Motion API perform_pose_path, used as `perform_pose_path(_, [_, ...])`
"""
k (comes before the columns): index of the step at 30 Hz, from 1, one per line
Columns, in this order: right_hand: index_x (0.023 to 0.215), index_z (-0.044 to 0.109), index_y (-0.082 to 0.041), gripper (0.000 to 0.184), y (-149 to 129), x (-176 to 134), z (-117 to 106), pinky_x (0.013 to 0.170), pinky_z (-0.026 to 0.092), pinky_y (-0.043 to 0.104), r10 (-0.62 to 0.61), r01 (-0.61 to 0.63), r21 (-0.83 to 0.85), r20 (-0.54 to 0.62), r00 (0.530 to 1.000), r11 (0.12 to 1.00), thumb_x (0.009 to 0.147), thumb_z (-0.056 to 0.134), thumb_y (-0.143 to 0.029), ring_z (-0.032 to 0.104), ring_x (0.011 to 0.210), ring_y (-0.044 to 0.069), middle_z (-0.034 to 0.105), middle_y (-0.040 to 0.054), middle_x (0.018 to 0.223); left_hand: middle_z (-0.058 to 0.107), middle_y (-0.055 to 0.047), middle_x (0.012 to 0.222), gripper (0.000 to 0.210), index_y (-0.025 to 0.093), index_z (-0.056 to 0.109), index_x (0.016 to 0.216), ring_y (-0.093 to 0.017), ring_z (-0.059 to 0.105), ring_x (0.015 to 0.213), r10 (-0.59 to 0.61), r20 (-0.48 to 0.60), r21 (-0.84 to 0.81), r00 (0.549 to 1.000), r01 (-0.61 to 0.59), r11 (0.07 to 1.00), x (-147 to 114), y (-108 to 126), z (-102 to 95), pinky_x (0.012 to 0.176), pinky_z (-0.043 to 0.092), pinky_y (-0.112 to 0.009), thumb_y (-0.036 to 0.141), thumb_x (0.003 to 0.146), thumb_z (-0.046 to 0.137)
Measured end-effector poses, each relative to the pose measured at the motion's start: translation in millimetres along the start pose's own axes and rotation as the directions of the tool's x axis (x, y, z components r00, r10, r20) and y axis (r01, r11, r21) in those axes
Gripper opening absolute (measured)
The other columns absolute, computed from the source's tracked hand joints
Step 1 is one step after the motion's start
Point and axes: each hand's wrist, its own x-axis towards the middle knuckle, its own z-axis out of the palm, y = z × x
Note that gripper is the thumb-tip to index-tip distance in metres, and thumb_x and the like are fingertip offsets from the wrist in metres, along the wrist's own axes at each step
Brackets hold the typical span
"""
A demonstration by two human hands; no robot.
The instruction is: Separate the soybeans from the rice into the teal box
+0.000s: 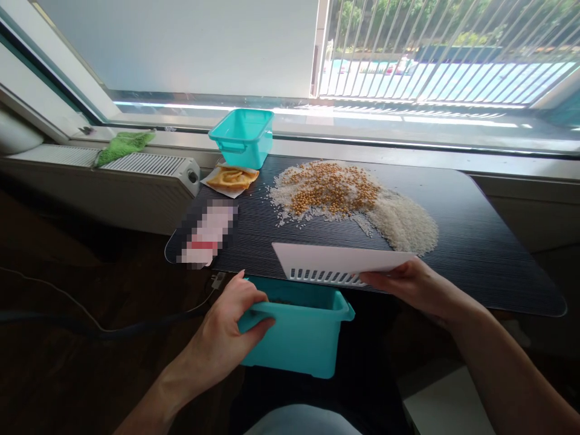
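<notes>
My left hand (pixel 231 320) is closed around the left end of a turquoise plastic bin (pixel 294 338), thumb on the near side of its rim. The bin is held below the table's near edge, and its contents are mostly hidden. In my right hand (pixel 417 287) is a white plastic panel (pixel 339 258) with a row of slots along its lower edge. I grip it by its right end, above the table edge and the bin. Beyond the panel, a spread pile of white rice-like grains (pixel 405 220) lies on the table, with round golden-yellow peas or beans (pixel 333 187) scattered over its left part.
On the dark table (pixel 480 241), a second turquoise bin (pixel 244 139) stands at the back left. Before it lies a folded yellow cloth-like item (pixel 231 177) on white paper. A blurred pinkish object (pixel 208 232) is at the left end. A green cloth (pixel 124 147) rests on the radiator (pixel 149 163).
</notes>
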Motion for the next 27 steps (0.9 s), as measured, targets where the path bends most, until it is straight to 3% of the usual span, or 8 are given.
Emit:
perform_pose_path(3, [0.083,0.078,-0.024,0.037,7.8,-8.3,-17.9,0.069,0.059,0.038,-0.036,0.025,-0.051,-0.232,0.972,0.998,0.068,0.073,-0.057,0.069,0.073,0.027,0.076,0.0052,0.08,0.064,0.0,0.089,0.008,0.022,0.059,0.091,-0.021,0.062,0.101,0.024,0.033,0.001,0.999,-0.024,1.0,1.9,7.9,0.4,0.116,0.031,-0.052,0.021,0.083,0.061])
perform_pose_path(6, [0.077,0.077,-0.024,0.034,15.2,-12.4,-36.1,0.063,0.057,0.036,-0.078,0.013,-0.143,-0.461,0.884,0.99,0.067,0.073,-0.056,0.069,0.07,0.028,0.071,0.0041,0.064,0.063,0.001,0.085,0.008,0.022,0.058,0.089,-0.019,0.062,0.094,0.057,0.09,-0.023,0.994,-0.055,0.998,5.9,19.2,2.4,0.117,0.028,-0.054,0.017,0.083,0.058])
perform_pose_path(9, [0.069,0.075,-0.022,0.028,18.9,-13.4,-48.3,0.057,0.054,0.033,-0.06,-0.074,-0.201,-0.588,0.807,0.977,0.068,0.072,-0.05,0.067,0.064,0.026,0.065,0.0021,0.053,0.061,0.002,0.084,0.009,0.022,0.056,0.088,-0.017,0.061,0.09,0.098,0.139,-0.05,0.985,-0.092,0.994,10.7,30.7,7.5,0.118,0.026,-0.054,0.015,0.083,0.057])
perform_pose_path(16, [0.072,0.076,-0.02,0.021,24.9,-0.1,-54.6,0.059,0.051,0.031,-0.107,-0.063,-0.237,-0.64,0.761,0.969,0.07,0.068,-0.04,0.068,0.071,0.026,0.072,0.0016,0.067,0.058,0.002,0.084,0.01,0.022,0.054,0.088,-0.016,0.06,0.088,0.154,0.194,-0.114,0.969,-0.133,0.984,20.4,45.3,20.2,0.118,0.026,-0.052,0.014,0.083,0.057])
perform_pose_path(23, [0.081,0.077,-0.015,0.03,34.0,18.2,-54.1,0.065,0.051,0.035,-0.125,-0.083,-0.29,-0.63,0.766,0.953,0.072,0.064,-0.04,0.068,0.073,0.026,0.074,0.0058,0.074,0.058,0.001,0.083,0.01,0.022,0.054,0.088,-0.016,0.058,0.088,0.166,0.221,-0.109,0.961,-0.145,0.983,22.4,45.9,23.3,0.118,0.025,-0.051,0.013,0.083,0.056])
perform_pose_path(27, [0.083,0.077,-0.014,0.032,32.7,19.1,-51.5,0.064,0.05,0.034,-0.115,-0.103,-0.325,-0.588,0.801,0.94,0.073,0.061,-0.04,0.068,0.072,0.026,0.074,0.0053,0.073,0.057,0.002,0.083,0.011,0.021,0.054,0.088,-0.016,0.057,0.089,0.153,0.222,-0.106,0.963,-0.132,0.986,22.5,45.3,24.0,0.118,0.024,-0.051,0.012,0.083,0.057])
